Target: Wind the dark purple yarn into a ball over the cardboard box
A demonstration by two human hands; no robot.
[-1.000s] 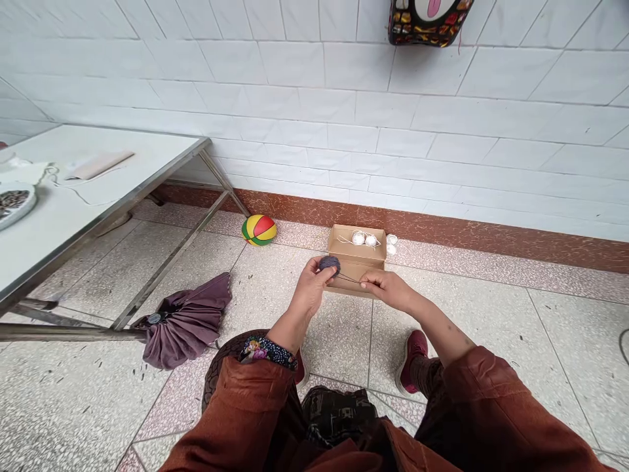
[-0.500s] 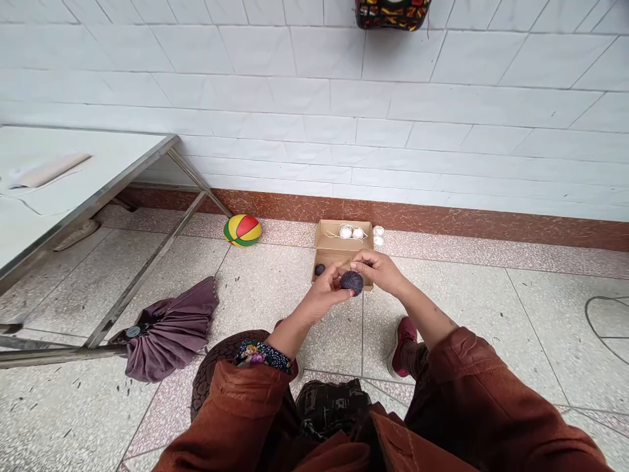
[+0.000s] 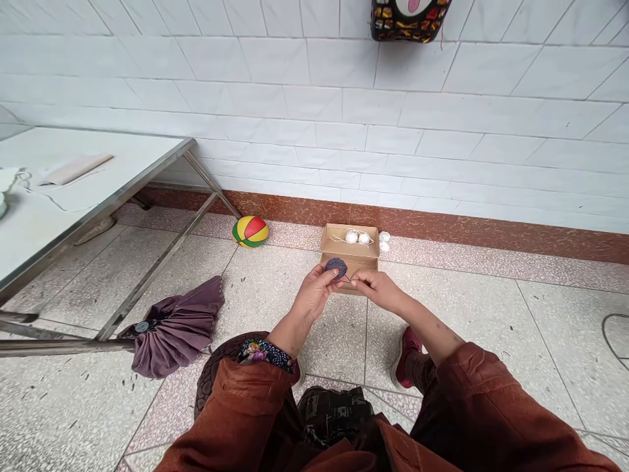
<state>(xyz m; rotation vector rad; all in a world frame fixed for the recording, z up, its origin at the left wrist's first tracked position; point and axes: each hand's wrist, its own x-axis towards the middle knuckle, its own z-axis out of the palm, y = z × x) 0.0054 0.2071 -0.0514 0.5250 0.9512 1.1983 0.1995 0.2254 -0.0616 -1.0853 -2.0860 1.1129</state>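
Yarn [image 3: 335, 267], wound into a dark purple-grey ball, sits in the left hand [image 3: 313, 293], above the front part of an open box [image 3: 339, 249]. The ball is close to round, so no clear long axis shows; the lay of its windings is too fine to read for certain. What does point is the strand [image 3: 348, 279]: it runs off the ball's lower right side, short and slanting, to the right hand [image 3: 377, 287].

Left fingers are curled under and behind the ball, the thumb pressed over its near face, so the hand is closed only as far as the ball lets it. The right hand is drawn into a pinch, thumb against forefinger, with the strand between the tips. It is just right of the ball, apart from it, and both hands are near each other.

The box is plain brown card with straight walls, its long side lying left to right along the tiled wall [image 3: 295, 105]. Two white balls [image 3: 357, 236], round and thready, rest in its rear part, with loose pale ends trailing sideways. More white rounds [image 3: 384, 241] lie just beside the box, to its right. Farther left are a smooth, glossy striped ball [image 3: 250, 231] and a purple cloth [image 3: 179, 328] gathered in soft pleats on the speckled floor [image 3: 275, 282].
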